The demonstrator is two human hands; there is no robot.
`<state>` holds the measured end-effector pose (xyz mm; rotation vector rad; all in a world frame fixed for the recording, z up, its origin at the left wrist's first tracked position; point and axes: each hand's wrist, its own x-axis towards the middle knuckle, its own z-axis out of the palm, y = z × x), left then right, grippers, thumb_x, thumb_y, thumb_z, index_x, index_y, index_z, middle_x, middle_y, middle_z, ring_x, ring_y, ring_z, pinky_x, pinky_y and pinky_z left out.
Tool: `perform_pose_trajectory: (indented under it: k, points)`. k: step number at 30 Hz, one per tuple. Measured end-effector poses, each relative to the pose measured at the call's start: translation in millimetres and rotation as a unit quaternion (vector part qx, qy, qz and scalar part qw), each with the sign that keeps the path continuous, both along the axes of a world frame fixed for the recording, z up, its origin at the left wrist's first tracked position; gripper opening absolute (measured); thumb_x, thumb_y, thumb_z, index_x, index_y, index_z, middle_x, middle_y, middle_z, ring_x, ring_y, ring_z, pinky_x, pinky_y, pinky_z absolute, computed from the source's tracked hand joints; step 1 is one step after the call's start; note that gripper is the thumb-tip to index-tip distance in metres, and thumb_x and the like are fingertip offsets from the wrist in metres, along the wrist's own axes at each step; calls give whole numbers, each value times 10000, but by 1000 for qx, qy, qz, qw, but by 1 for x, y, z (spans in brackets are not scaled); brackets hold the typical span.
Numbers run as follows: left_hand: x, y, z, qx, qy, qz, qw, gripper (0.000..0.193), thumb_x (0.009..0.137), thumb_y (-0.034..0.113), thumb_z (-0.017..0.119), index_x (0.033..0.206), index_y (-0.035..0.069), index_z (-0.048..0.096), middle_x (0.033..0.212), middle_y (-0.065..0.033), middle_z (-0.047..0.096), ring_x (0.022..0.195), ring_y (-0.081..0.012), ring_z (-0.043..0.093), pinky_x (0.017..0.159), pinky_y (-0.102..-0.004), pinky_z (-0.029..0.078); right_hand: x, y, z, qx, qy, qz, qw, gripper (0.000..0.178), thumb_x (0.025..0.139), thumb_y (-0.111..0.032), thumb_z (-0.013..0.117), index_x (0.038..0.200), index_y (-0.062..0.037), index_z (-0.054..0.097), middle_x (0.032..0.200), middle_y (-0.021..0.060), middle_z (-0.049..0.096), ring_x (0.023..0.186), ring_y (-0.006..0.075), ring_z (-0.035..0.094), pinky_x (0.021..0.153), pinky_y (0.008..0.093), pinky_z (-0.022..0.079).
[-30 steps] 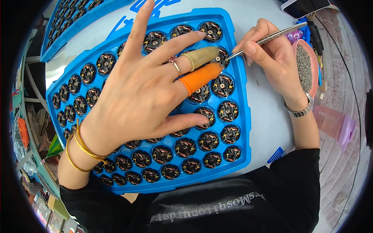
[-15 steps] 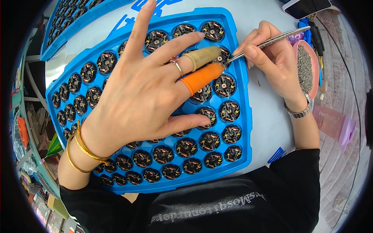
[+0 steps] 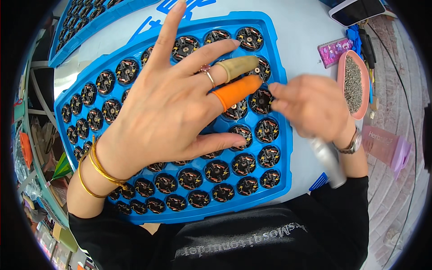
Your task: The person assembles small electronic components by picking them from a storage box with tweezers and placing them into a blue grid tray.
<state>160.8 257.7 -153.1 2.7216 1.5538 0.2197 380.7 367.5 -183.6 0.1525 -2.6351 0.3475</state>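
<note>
Over one blue tray (image 3: 286,153) of two, our left hand (image 3: 175,101) spreads; our right hand (image 3: 317,108) grips blurred tweezers (image 3: 326,159); six round, black, copper-flecked parts (image 3: 267,130) line its right edge.

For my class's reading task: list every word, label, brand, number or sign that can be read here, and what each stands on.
Black shirt: silver lettering across the front, not copied here.
Pale pink cup: pale lettering on its side, not copied here.
White table: blue marks, partly out of view; not readable as words.
Black round parts in the blue tray: any markings are too small to read.
</note>
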Motion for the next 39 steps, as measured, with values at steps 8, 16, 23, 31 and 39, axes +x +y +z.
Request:
perform_pose_trajectory:
  k: [8,16,23,31,39]
  points:
    - [-1,-1,0,-17,21,4,1000,666,736,682,604,1152,167,678,1312,-7,566,1315,-231,434,1136,-645,-37,8,-6,-12,-178,66,-99,977,166,848,-11,667,937,1,528,907,150,660,689,160,628,574,245,499]
    - [-10,-1,-11,-23,-30,2,999,687,737,706,578,1202,205,652,1325,-15,554,1322,-224,422,1142,-633,-34,4,3,-18,-497,59,-173,848,143,926,-94,617,926,-14,498,835,80,630,687,65,583,607,182,471]
    - [-10,1,-11,-21,-37,-2,999,698,740,712,569,1203,196,650,1342,-18,540,1316,-223,428,1143,-630,-39,4,8,-15,-496,23,-162,853,139,941,-92,591,918,-25,471,856,92,627,681,74,562,608,191,460]
    - [-10,-1,-11,-27,-29,2,999,699,737,708,580,1196,185,653,1335,-17,546,1315,-227,432,1140,-635,-40,6,7,-17,-451,20,-158,878,146,938,-101,594,906,-26,473,865,92,633,662,61,546,586,180,451]
    - [-10,0,-10,-20,-26,-4,999,700,730,707,588,1192,186,655,1330,-16,551,1316,-227,431,1137,-638,-45,3,6,-15,-474,-11,-157,866,162,928,-111,610,908,-24,475,860,114,649,645,55,533,573,179,442]
